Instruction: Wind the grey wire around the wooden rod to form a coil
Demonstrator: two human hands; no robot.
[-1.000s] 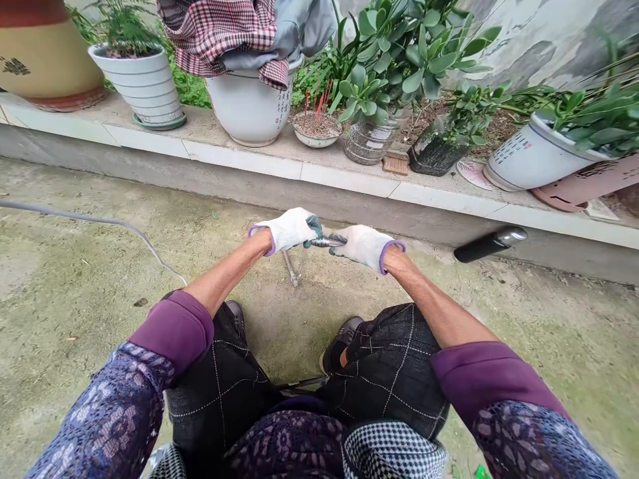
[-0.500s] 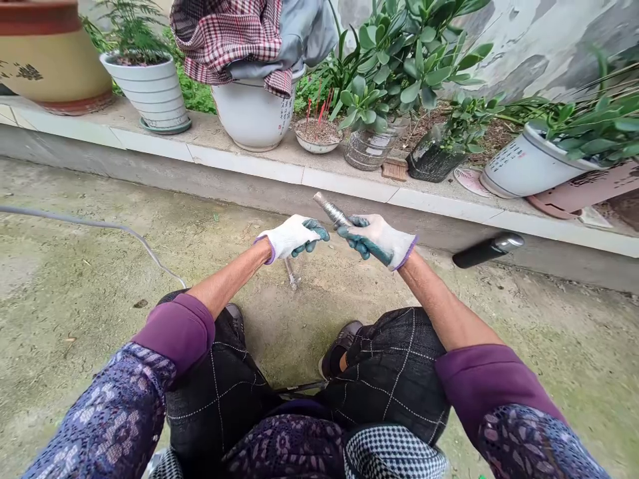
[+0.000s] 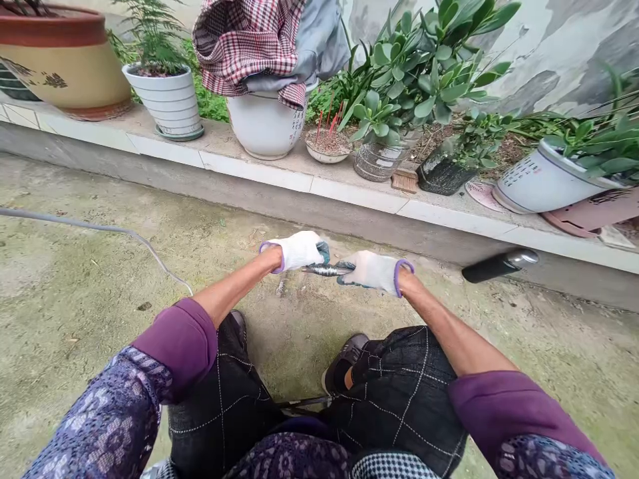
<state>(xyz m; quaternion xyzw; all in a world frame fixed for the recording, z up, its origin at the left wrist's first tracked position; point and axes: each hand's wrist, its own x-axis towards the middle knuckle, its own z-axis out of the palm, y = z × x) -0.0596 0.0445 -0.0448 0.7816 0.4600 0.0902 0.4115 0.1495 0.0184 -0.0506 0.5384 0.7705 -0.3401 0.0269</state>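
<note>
Your left hand [image 3: 297, 251] and right hand [image 3: 372, 271] hold the rod [image 3: 327, 269] level beyond your knees, fingers clamped on its ends. It is possibly threaded. A second piece [image 3: 281, 287] lies untouched on the ground.

Mossy concrete ground [image 3: 74, 279]; tiled ledge [image 3: 259, 169]; peeling wall [image 3: 559, 46]; daylight

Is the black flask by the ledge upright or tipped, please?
Tipped: the black flask lies lengthwise on the ground beside the ledge.

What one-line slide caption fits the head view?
Left hand and right hand, both gloved, hold a short metal rod before a plant-lined ledge.
</note>
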